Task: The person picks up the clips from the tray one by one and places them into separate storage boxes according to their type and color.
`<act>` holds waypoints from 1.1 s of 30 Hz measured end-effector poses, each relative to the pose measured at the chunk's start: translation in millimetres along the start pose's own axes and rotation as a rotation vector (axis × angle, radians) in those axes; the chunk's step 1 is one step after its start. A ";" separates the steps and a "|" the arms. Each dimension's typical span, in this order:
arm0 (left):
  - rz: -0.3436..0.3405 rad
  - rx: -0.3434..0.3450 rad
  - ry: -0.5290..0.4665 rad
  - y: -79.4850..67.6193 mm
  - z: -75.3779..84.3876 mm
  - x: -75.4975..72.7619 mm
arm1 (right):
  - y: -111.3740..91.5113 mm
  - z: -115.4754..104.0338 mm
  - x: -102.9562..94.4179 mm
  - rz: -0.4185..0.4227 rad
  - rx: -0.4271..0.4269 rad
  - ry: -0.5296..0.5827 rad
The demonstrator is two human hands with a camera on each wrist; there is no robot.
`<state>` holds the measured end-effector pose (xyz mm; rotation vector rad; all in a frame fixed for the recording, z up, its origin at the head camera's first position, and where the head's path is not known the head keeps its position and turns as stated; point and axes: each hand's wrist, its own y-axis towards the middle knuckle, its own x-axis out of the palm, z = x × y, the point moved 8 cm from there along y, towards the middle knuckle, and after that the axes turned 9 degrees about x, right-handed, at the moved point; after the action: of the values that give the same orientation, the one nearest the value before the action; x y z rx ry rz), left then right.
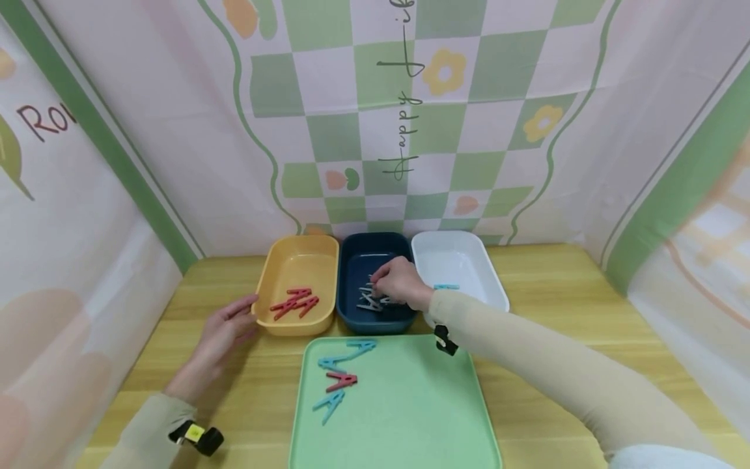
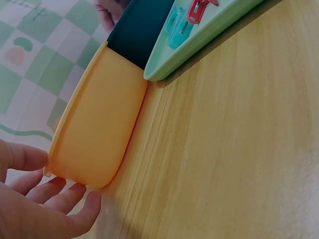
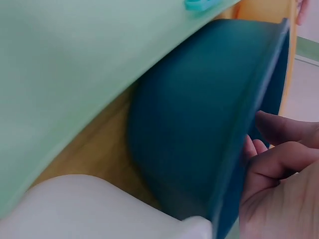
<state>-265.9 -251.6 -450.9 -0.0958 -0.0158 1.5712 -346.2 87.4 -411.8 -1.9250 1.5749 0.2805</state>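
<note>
My left hand grips the near left corner of the yellow box. In the left wrist view its thumb lies at the rim and its fingers curl under it. Several red clothespins lie in that box. Down in the navy box, my right hand pinches a grey clothespin, mostly covered by its fingers. Other grey clothespins lie beneath it. In the right wrist view the navy rim hides the fingertips.
The white box stands at right with a blue clothespin. A green tray lies in front, bearing a red clothespin and several blue clothespins on its left side. A patterned cloth hangs behind the boxes.
</note>
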 end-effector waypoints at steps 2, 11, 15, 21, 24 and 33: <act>-0.002 -0.001 0.002 -0.2 -0.3 0.2 | -2.4 -2.8 -2.3 0.000 -0.010 0.017; 0.002 0.005 -0.010 1.3 0.0 0.9 | -31.8 -13.8 -9.7 -0.001 -0.061 0.062; 0.001 0.010 -0.018 0.8 0.1 1.2 | -47.6 -12.5 -11.0 0.002 -0.055 0.117; 0.000 -0.010 -0.026 -0.5 -1.5 2.0 | -70.9 -12.2 -11.3 0.001 -0.117 0.150; 0.001 -0.018 -0.028 -0.5 -2.5 2.2 | -81.9 -7.6 -8.8 -0.011 -0.146 0.144; -0.006 -0.009 -0.035 1.1 -1.8 3.0 | -108.3 21.2 2.6 -0.042 -0.099 0.171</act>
<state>-266.9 -248.7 -453.0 -0.0749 -0.0508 1.5673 -239.1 107.3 -393.9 -2.1030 1.6547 0.1837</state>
